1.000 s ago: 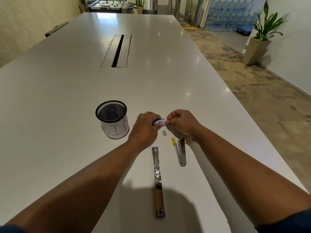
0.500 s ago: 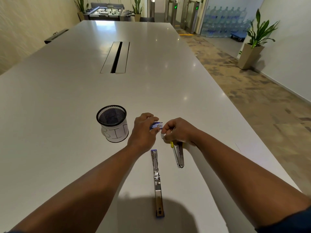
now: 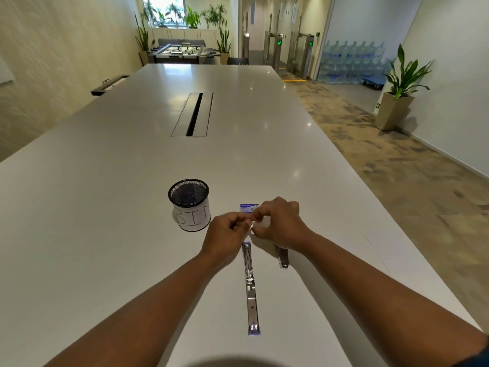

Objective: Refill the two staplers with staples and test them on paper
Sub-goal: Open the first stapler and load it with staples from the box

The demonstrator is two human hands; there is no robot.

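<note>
Long white table (image 3: 132, 207) in an office room, carpet off its right edge. Step in hand: getting staples ready to load; neither stapler looks refilled yet. Left hand (image 3: 226, 233) and right hand (image 3: 281, 223) meet fingertip to fingertip toward the near end of the table, about midway across. Both grips are closed in a pinch on something tiny between them, most likely a staple strip (image 3: 251, 225), too small to be sure. Box (image 3: 248, 207) of staples lies on the table just beyond the hands; touching the right fingers or not, can't tell. Long stapler (image 3: 250, 284) lies opened flat, lengthwise toward the near edge, far tip just beside the left hand. Small stapler (image 3: 282, 258) lies just right of it, far end hidden under the right hand. Bin (image 3: 189, 205), a mesh cup with a paper label, stands left of the hands, apart. Forearms come in from the near edge and converge; wrists low over the table, knuckles up, fingers curled in. Next move, my guess: bring the strip to the long stapler's open channel, line it up with the track, seat it, close. Needs a fine pinch; the strip could snap or drop. Paper test comes later; no sheet clearly seen.
</note>
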